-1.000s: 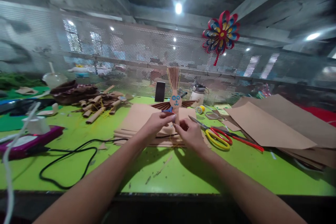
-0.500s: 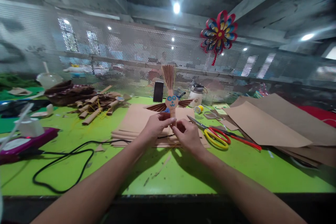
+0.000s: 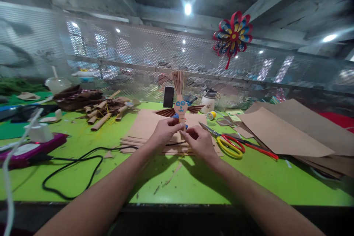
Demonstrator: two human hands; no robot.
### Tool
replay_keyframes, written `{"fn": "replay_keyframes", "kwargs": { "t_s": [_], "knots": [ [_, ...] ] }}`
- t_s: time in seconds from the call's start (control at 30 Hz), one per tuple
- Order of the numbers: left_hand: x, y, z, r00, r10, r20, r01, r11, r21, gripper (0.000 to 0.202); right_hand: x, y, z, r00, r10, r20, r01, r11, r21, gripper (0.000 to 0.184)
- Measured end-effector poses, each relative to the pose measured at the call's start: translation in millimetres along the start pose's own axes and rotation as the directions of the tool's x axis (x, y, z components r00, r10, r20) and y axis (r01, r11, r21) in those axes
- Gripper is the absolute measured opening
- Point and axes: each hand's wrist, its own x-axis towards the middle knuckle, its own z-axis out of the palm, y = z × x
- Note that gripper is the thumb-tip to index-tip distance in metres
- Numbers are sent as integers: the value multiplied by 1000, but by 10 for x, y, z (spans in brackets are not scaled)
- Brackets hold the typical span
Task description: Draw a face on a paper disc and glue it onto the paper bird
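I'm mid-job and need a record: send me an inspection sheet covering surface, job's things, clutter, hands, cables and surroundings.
Surface: green table, with scraps near the front.
Job's things: paper figure with a blue-drawn face, upright, above stacked brown paper.
Clutter: scissors beside the right hand; paper rolls farther left.
Hands: left hand pinches the figure's lower end; right hand close beside it, grip unclear.
Cables: black cable loops between purple power strip and paper; white cable far left.
Surroundings: perforated screen behind; flower ornament higher up.
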Motion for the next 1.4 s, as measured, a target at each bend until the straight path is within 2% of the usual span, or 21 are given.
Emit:
{"fn": "replay_keyframes", "kwargs": {
  "t_s": [0.1,0.17,0.23,0.33,0.43,0.57,0.73,0.8,0.87,1.03,1.2,1.27,1.3,1.33,1.37,1.4],
  "knots": [
    [-1,14,-16,1000,-3,1,3,1000,8,33,50,10,-50,998,35,-49,-32,996,78,27],
    [-6,22,-17,1000,-9,6,9,1000,12,33,87,34,-77,998,62,-29,-58,991,123,24],
    [-5,25,-14,1000,-12,13,12,1000,13,32,117,64,-89,996,84,38,-90,979,182,24],
    [7,17,-12,1000,-12,26,12,1000,3,31,133,94,-83,973,100,210,-159,943,291,32],
    [21,0,-17,1000,1,25,0,1000,-23,29,116,88,-61,927,111,357,-247,898,363,37],
    [23,-5,-29,999,33,14,-32,997,-71,29,65,43,-31,868,148,473,-364,839,405,41],
    [32,8,-42,998,68,-10,-69,985,-155,27,10,27,-6,729,179,660,-582,669,462,42],
    [40,14,-43,997,79,-18,-81,977,-199,28,0,45,2,702,180,689,-613,646,456,35],
    [44,26,-42,996,83,-26,-87,967,-240,28,-3,59,6,697,179,695,-617,644,453,30],
    [41,74,-51,995,71,-63,-87,949,-302,29,1,35,-9,680,162,715,-628,632,454,33],
    [79,70,-102,992,53,-119,-88,946,-313,25,0,11,-46,635,139,760,-651,625,430,32],
    [108,45,-135,990,44,-135,-83,950,-301,20,-3,-7,-83,594,99,799,-657,632,410,31],
    [123,28,-152,989,37,-142,-78,954,-291,16,-7,-26,-109,557,57,829,-657,640,398,30],
    [137,10,-169,988,29,-150,-70,958,-278,14,-13,-52,-138,502,0,865,-656,652,380,29],
    [151,-9,-186,988,18,-156,-59,963,-263,13,-20,-85,-169,423,-66,904,-654,668,355,28],
    [163,-29,-202,987,5,-162,-45,968,-246,14,-29,-122,-200,322,-135,937,-651,687,322,29]
  ]
}}
